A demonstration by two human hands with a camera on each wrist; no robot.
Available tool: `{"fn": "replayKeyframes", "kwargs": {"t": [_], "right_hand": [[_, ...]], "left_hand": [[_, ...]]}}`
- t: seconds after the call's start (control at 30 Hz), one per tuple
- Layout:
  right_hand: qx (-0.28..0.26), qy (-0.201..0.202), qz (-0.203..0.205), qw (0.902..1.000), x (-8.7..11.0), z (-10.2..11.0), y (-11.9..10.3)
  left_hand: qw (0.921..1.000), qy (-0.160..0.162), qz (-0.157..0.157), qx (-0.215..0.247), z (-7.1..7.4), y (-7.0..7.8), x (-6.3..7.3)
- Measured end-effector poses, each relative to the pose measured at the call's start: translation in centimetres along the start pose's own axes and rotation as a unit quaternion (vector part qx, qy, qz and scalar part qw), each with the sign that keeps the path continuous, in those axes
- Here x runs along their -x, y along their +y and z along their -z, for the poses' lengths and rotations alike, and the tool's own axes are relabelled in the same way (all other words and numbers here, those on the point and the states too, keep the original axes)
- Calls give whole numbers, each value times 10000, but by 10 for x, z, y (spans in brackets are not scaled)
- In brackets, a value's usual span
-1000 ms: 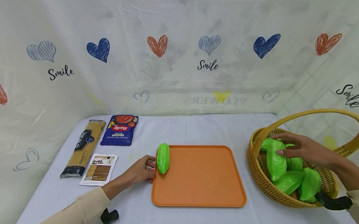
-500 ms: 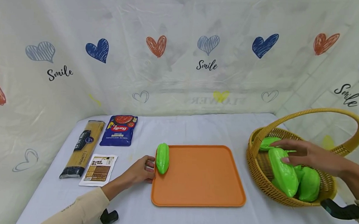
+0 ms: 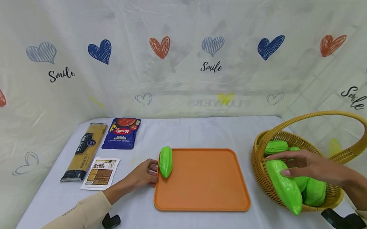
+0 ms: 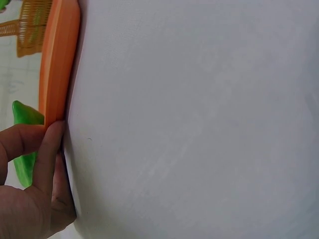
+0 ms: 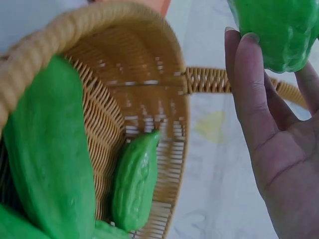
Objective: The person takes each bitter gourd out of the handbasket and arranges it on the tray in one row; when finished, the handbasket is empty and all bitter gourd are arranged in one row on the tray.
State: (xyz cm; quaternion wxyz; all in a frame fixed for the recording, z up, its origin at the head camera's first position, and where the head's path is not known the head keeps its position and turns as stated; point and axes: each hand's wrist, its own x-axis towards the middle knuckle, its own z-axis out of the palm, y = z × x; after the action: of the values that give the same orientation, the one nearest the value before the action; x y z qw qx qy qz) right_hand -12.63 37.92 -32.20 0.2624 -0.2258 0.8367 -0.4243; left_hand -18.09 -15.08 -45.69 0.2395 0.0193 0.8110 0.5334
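My right hand grips a long, glossy green bitter melon over the near left rim of the wicker basket. In the right wrist view the fingertips and thumb hold one end of it, and the rest is cut off by the frame. More green bitter melons lie in the basket, one by its wall. My left hand pinches the left edge of an orange tray, thumb against fingers in the left wrist view. Another green bitter melon lies upright along the tray's left side.
Left of the tray lie a spaghetti pack, a blue Barilla pouch and a white and brown sachet. The basket's tall handle arches above the right forearm. A patterned white sheet hangs behind the table.
My right hand has lifted the bitter melon from the basket's pile and drawn it toward the near left rim. The left hand and the tray have stayed in place.
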Motion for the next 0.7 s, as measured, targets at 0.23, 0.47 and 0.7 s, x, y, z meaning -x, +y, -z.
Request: {"fn": "replayKeyframes", "kwargs": {"t": [0.23,0.47,0.7], "right_hand": [[-10,31,106,9999,-11,-12,-10],[-497,-235,144,9984,-26,-27,-13],[-219,-144,471,9985,-43,-42,-13]], "left_hand": [[9999,-67,-84,39,0,1,2],[10000,-10,-88,4,-1,1,2],[10000,63,15,0,-1,-1,1]]}}
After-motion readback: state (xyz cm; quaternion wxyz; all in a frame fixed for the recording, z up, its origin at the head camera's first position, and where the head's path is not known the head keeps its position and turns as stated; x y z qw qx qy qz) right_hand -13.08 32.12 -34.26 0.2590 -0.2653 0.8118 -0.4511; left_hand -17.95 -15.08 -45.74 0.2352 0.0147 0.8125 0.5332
